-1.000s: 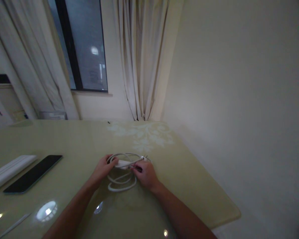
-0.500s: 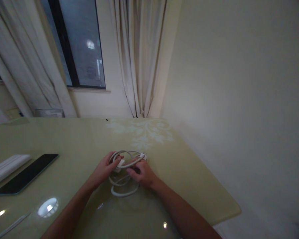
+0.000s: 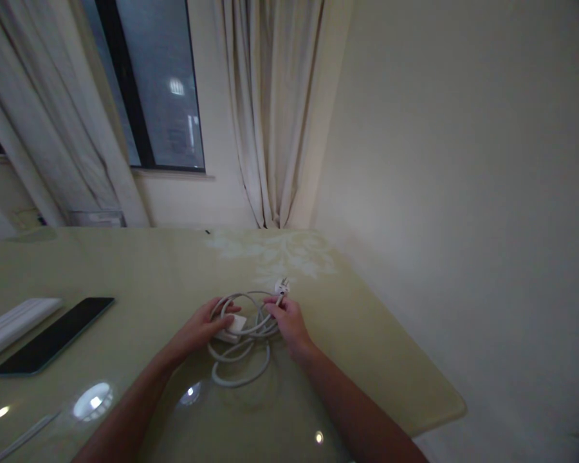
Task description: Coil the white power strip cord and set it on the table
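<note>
Holds the white block [image 3: 238,323] in the left hand [image 3: 203,326], with thumb laid over the near side and fingers curled behind, gap narrowed to the thickness of the block. Pinches the white cable [image 3: 255,332] in the right hand [image 3: 290,326], directly below the white plug [image 3: 282,287], with thumb and fingertips brought together around it. Presents the plug just above the right fingertips, with metal prongs pointing up and away from the body. Forms several loose loops of cable between both hands, passing near the left fingers and around the block, with further loops drooping lower on the near side. Sits over the right half of the glossy, pale green table [image 3: 386,360], in front of the white floral pattern [image 3: 289,254]. Cannot tell from this angle about contact between lowest loop and tabletop. Note, well to the left of both hands, a long white object [image 3: 17,326] and, just beside it, a flat black slab [image 3: 53,337], both set at a slant. Note also a thin white rod [image 3: 24,439] at the near left, and a small dark object [image 3: 207,232] at the far edge, too small to identify. See beyond the table a dark-framed window [image 3: 159,83] between the left curtain [image 3: 58,116] and the right curtain [image 3: 270,116], with a plain wall [image 3: 439,161] along the right side
</note>
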`<action>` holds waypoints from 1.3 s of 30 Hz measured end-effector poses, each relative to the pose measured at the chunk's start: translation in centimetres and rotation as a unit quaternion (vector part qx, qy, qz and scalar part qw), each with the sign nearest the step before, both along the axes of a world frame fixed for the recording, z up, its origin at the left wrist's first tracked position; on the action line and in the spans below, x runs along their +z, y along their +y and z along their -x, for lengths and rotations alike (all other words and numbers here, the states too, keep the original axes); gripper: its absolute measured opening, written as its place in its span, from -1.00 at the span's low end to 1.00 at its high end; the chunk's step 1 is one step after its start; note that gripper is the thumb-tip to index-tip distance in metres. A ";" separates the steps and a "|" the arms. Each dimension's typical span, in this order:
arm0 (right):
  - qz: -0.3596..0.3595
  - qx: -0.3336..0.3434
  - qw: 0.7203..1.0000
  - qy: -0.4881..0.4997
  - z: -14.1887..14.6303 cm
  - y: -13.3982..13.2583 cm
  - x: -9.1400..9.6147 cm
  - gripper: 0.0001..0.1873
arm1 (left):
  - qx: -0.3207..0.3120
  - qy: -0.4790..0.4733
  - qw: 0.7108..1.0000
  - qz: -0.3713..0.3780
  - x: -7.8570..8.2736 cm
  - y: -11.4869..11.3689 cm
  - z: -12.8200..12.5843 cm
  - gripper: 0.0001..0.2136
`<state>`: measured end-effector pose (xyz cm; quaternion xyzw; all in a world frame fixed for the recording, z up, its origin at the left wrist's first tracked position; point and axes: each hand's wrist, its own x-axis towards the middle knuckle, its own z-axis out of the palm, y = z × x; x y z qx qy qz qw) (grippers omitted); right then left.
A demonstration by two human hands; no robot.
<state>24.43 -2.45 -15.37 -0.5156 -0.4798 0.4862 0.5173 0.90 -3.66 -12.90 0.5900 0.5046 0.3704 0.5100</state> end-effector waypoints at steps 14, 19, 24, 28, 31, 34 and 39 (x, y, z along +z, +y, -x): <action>-0.031 0.035 0.999 0.020 -0.9 2.0 -1.0 -0.61 | -0.077 0.082 0.993 -0.035 0.8 -1.1 2.3 -0.45; -0.045 -0.061 0.997 0.027 -3.1 3.6 -0.7 -0.56 | 0.013 0.120 0.982 -0.143 -0.3 0.6 4.0 -0.54; -0.062 -0.159 0.985 0.037 -5.8 4.8 -0.1 -0.50 | 0.122 0.232 0.948 -0.182 -2.0 2.6 7.8 -0.41; -0.096 -0.212 0.972 0.021 -6.8 5.2 0.2 -0.47 | 0.183 0.370 0.896 -0.162 -2.5 2.8 8.5 -0.32; -0.123 -0.206 0.971 -0.008 -6.2 4.8 0.4 -0.46 | 0.219 0.455 0.854 -0.123 -1.8 1.9 7.5 -0.30; -0.154 -0.157 0.975 -0.045 -4.7 3.6 0.6 -0.50 | 0.217 0.480 0.843 -0.108 -0.9 1.0 6.0 -0.32; -0.192 -0.058 0.972 -0.121 -3.0 2.0 0.6 -0.66 | 0.218 0.422 0.875 -0.087 0.2 0.4 4.7 -0.34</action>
